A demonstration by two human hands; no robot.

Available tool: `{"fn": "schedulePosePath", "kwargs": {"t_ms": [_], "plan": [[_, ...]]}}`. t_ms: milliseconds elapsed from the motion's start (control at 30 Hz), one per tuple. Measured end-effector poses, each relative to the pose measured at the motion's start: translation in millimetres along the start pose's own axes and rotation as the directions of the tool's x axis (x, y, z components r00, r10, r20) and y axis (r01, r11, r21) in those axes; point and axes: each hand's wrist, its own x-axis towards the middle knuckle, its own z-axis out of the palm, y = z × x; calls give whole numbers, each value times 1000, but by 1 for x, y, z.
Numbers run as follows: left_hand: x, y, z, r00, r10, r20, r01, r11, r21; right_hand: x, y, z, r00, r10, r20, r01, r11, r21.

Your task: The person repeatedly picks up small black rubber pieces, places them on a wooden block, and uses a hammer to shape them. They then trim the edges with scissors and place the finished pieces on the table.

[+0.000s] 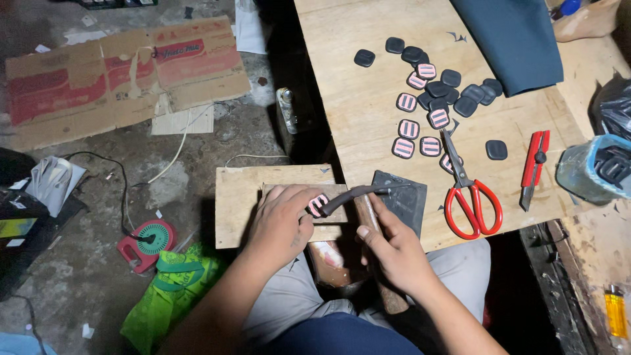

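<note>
Carefully, the left hand (282, 220) pins a small pink-striped black rubber patch (318, 204) on the near wooden block (236, 197); the right hand (388, 246) grips a wooden-handled hammer (368, 207), whose strikes should land squarely, clear of fingertips.

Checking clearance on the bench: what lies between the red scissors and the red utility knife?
In the head view, only bare plywood lies between the red scissors and the red utility knife; one dark square piece sits just above that gap.

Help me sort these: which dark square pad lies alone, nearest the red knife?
The plain dark pad between the scissors and the red knife. It lies apart from the cluster of striped and dark pads further up the board.
</note>
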Motion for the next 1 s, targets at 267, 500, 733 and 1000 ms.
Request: {"fn": "schedulePosePath", "kwargs": {"t_ms": [267,500,733,1000], "plan": [[-5,-6,-1,1000,6,1,-6,998,-65,12,-1,2,993,103,63,-108,991,81],[-4,-6,1,1000,-28,-4,27,997,-67,12,-4,2,991,97,96,-100,994,31],[-1,-14,1,1000,11,28,-8,994,-106,13,-4,6,968,-243,64,250,915,-317],[6,-13,1,991,50,121,-40,996,-84,-6,5,22,899,-359,250,408,480,-777]]}}
